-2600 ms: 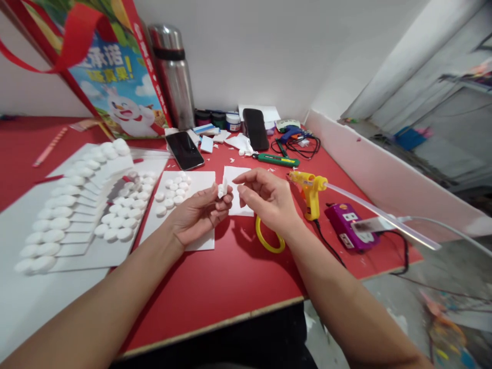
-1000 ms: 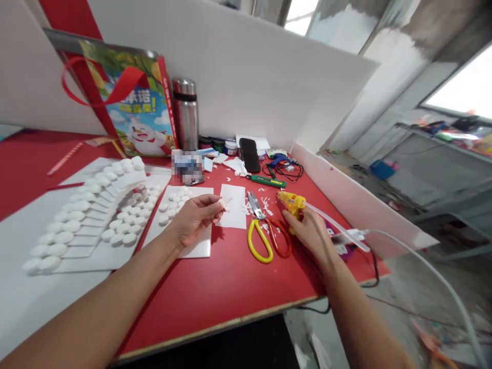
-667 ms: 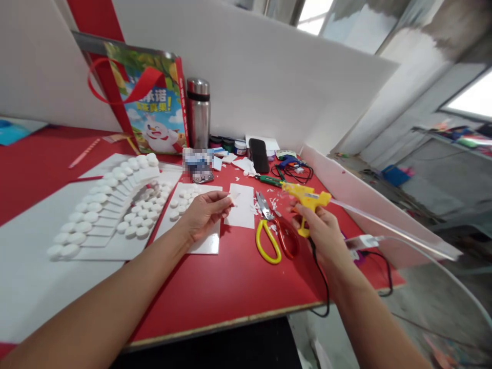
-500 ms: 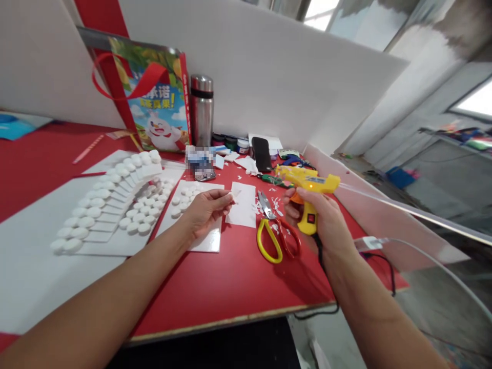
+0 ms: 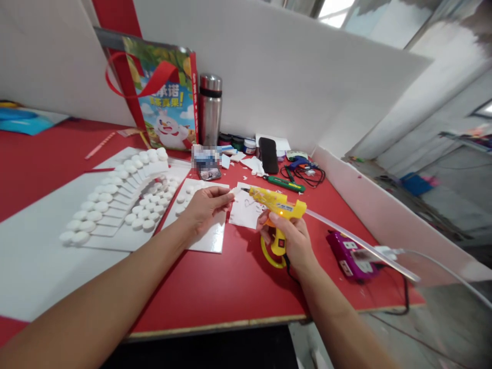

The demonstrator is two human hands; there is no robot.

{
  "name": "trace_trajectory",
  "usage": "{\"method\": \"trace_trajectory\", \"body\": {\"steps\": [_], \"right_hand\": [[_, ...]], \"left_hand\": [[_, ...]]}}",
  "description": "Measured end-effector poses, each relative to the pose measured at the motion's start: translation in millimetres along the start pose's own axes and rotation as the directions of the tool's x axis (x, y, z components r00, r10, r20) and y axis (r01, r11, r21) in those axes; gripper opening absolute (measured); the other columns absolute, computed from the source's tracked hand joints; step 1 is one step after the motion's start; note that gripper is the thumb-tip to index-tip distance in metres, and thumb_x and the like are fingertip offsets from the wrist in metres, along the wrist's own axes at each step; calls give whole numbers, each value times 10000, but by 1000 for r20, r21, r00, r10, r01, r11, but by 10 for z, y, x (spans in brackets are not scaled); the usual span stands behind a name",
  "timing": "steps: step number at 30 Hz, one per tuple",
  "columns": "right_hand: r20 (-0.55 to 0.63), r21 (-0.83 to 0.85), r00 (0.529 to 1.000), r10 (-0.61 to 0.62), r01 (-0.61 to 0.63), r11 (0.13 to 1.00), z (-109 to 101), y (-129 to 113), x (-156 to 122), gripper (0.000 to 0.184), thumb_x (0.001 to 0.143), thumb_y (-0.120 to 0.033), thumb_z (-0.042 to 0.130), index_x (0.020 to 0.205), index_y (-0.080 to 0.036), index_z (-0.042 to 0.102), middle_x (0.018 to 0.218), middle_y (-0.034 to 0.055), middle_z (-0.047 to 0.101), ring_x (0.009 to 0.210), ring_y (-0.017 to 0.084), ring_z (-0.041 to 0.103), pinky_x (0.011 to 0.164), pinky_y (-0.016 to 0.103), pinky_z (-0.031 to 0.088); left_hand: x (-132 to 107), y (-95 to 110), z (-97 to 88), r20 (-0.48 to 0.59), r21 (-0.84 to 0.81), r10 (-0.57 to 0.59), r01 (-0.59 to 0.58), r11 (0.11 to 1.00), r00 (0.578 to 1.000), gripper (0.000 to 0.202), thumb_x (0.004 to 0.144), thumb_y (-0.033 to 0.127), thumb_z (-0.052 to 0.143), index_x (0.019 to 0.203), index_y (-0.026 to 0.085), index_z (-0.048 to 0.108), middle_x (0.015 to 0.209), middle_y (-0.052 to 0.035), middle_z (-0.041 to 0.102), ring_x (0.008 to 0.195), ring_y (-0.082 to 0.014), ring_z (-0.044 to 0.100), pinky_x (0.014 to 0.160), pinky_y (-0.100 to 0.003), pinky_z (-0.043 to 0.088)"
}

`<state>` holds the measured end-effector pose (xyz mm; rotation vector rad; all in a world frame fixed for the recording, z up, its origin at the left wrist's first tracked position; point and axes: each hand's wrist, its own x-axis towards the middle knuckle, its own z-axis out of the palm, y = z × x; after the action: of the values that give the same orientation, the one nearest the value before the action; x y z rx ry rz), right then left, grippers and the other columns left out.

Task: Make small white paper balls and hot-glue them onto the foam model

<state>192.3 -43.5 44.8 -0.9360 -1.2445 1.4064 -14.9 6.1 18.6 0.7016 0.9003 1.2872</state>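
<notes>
Between the thumb and fingers of my left hand (image 5: 209, 207) is a small white piece (image 5: 235, 191), too small to make out well. My right hand (image 5: 294, 238) grips a yellow hot glue gun (image 5: 274, 200) by its handle, a finger at the orange trigger. The gun's dark nozzle points left, close to the white piece; whether they touch I cannot tell. A clear glue stick (image 5: 357, 241) sticks out of its back. White paper (image 5: 243, 212) lies beneath the nozzle. Scissors with a yellow handle (image 5: 271, 253) are mostly hidden behind my right hand and the gun.
On the left, white round discs (image 5: 100, 206) line a curved white structure on a board. Loose discs (image 5: 148, 212) lie beside it. A steel flask (image 5: 210, 110) and a printed bag (image 5: 167, 102) stand behind. At right are a purple power strip (image 5: 348, 256), green-handled tool (image 5: 286, 184) and phone (image 5: 268, 155).
My right hand has brought the glue gun left, its nozzle now close to the white piece. My left hand stays nearly in place. The scissors are now largely covered, and the power strip shows.
</notes>
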Motion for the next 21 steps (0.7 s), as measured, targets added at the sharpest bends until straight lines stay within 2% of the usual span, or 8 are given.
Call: {"method": "trace_trajectory", "body": {"steps": [9, 15, 21], "right_hand": [[6, -82, 1000, -7, 7, 997, -46, 35, 7, 325, 847, -448, 713, 723, -148, 709, 626, 31, 648, 432, 108, 503, 443, 260, 352], [-3, -188, 1000, -9, 8, 982, -1, 37, 10, 318, 858, -441, 697, 721, -155, 696, 606, 21, 634, 440, 110, 511, 457, 256, 376], [-1, -235, 1000, -25, 25, 972, -9, 60, 16, 318, 874, -440, 684, 729, -157, 693, 587, 11, 615, 458, 114, 508, 471, 258, 375]], "left_hand": [[-21, 33, 12, 32, 42, 38, -40, 998, 999, 369, 515, 277, 982, 768, 117, 766, 663, -9, 700, 582, -79, 571, 623, -232, 457], [-5, 8, -13, 59, 100, 85, -91, 991, 995, 352, 559, 298, 964, 796, 119, 775, 702, -31, 713, 588, -93, 577, 624, -254, 450], [-3, -2, -20, 74, 104, 75, -82, 991, 994, 323, 587, 282, 952, 806, 116, 784, 689, -37, 704, 573, -95, 556, 604, -259, 437]]}}
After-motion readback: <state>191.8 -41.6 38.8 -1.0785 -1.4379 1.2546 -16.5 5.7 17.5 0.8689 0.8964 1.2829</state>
